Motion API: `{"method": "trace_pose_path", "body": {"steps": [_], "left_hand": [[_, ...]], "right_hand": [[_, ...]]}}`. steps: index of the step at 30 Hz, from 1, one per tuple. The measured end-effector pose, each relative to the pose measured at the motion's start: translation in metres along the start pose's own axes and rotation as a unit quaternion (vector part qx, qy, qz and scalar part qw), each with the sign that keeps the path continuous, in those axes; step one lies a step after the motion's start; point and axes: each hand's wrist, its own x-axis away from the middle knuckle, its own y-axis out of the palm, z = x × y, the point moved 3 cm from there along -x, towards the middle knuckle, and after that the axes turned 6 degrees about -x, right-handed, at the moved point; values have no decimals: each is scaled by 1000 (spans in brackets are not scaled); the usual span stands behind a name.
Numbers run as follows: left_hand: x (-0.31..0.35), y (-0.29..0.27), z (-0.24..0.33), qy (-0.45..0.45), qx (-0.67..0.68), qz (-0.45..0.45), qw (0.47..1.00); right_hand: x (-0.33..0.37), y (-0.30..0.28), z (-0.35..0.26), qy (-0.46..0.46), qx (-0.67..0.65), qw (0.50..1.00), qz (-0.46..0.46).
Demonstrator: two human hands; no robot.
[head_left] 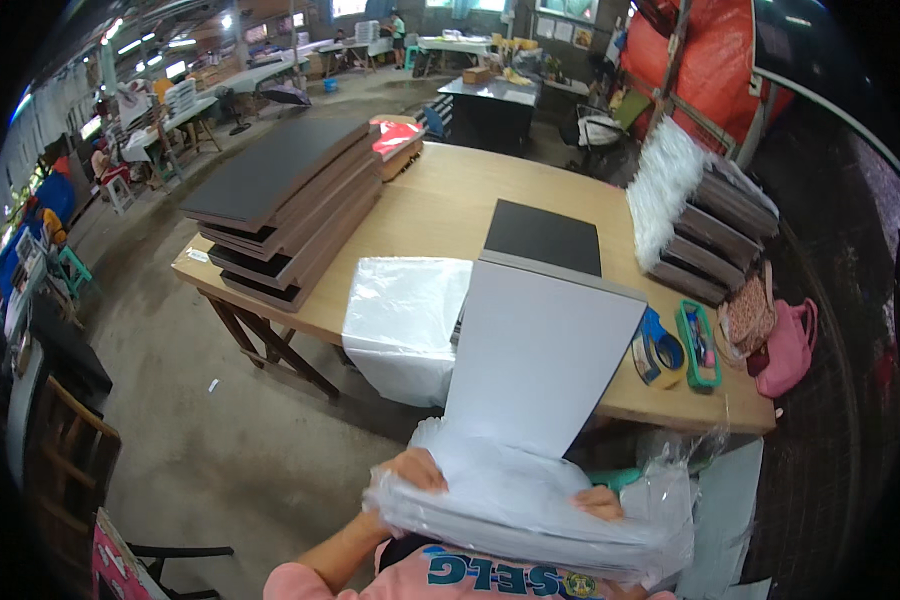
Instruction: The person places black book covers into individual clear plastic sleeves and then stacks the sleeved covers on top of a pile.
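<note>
A large flat white panel [545, 340] slopes from the table down toward my lap. Its near end runs into a bunched clear plastic bag [530, 525]. At the bag's left side my left hand [415, 470] is closed, fingers curled on the plastic. My right hand [600, 502] grips the bag's right side, partly covered by the film. Under the panel's far end lies a dark flat piece [545, 235] on the table. A pile of clear plastic bags [407, 310] drapes over the table's front edge, left of the panel.
The wooden table [470, 175] carries a tall stack of dark brown boxes [280, 190] at left and plastic-topped brown boxes [705, 225] at right. A blue tape dispenser [662, 345], green tray [700, 345] and pink bag [788, 345] sit nearer. A wooden chair [75, 440] stands lower left.
</note>
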Motion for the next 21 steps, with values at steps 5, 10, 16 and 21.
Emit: {"method": "trace_pose_path", "body": {"steps": [5, 10, 16, 21], "left_hand": [[104, -67, -80, -290, -386, -65, 873], [116, -91, -141, -303, -614, -136, 716], [12, -143, -72, -150, -700, -36, 698], [-102, -238, -68, -87, -739, 220, 631]], "right_hand": [[52, 32, 81, 218, 141, 963, 76], [69, 17, 129, 196, 281, 936, 77], [114, -103, 98, 526, 338, 761, -173], [-140, -73, 37, 369, 286, 863, -192]]}}
